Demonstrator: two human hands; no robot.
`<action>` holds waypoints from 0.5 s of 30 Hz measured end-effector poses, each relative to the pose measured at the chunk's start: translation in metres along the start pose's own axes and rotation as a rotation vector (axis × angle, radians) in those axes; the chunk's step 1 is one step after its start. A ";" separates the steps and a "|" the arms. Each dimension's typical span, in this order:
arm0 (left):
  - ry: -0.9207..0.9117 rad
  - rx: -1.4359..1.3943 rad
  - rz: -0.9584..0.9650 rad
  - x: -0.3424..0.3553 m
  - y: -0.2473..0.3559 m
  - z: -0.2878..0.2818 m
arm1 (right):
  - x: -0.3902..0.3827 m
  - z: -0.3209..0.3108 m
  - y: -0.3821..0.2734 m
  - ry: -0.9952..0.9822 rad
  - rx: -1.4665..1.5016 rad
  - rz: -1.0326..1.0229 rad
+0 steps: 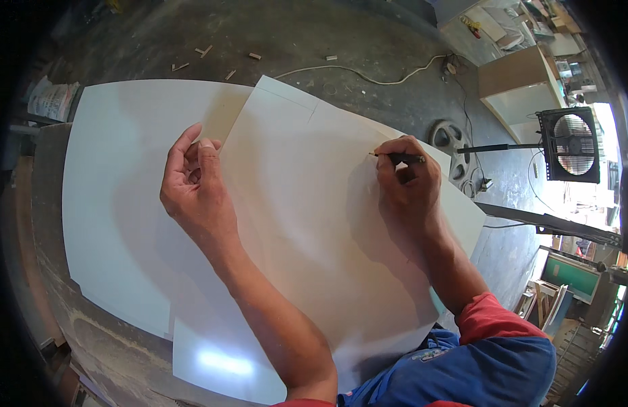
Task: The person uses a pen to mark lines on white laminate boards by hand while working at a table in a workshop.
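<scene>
My right hand [410, 173] grips a short dark pencil [403, 158], its tip over the right part of a large white board [300, 203]. Thin lines are drawn near the board's far corner. Loosely curled and holding nothing, my left hand [199, 183] is by that board's left edge, thumb apart from the fingers; whether it touches the edge I cannot tell. A second white sheet [117, 190] lies partly beneath the board, on the left.
A worn worktable [53, 224] supports the sheets. Small wood scraps [203, 51] and a pale cable [368, 76] lie on the floor beyond. To the right are a black-framed fan [573, 146], a round grey base [447, 138] and a cabinet [521, 85]. A bag [51, 98] stands far left.
</scene>
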State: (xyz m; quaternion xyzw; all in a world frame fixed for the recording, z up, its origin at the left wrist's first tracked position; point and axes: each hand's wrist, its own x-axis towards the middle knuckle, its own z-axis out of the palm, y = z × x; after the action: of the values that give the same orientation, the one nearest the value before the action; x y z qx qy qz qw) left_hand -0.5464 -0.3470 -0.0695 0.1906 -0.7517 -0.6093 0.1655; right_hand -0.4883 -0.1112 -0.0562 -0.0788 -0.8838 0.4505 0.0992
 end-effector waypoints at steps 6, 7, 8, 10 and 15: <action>-0.013 0.011 0.007 -0.001 -0.002 -0.002 | -0.002 -0.002 0.003 0.125 0.319 0.042; -0.015 0.016 0.009 -0.001 -0.003 -0.002 | -0.001 -0.005 0.003 0.151 0.391 0.052; -0.019 0.021 0.012 0.000 -0.003 -0.001 | 0.000 -0.007 0.004 0.199 0.472 0.075; -0.014 -0.008 0.038 0.000 -0.005 0.001 | 0.000 -0.009 0.004 0.176 0.449 0.094; -0.009 -0.005 0.056 0.001 -0.009 0.002 | 0.003 -0.010 0.006 0.120 0.416 0.144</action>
State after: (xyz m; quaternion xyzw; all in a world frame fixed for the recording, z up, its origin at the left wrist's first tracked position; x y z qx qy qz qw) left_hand -0.5475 -0.3480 -0.0786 0.1664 -0.7558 -0.6073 0.1795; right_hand -0.4884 -0.0992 -0.0547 -0.1463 -0.7563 0.6235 0.1332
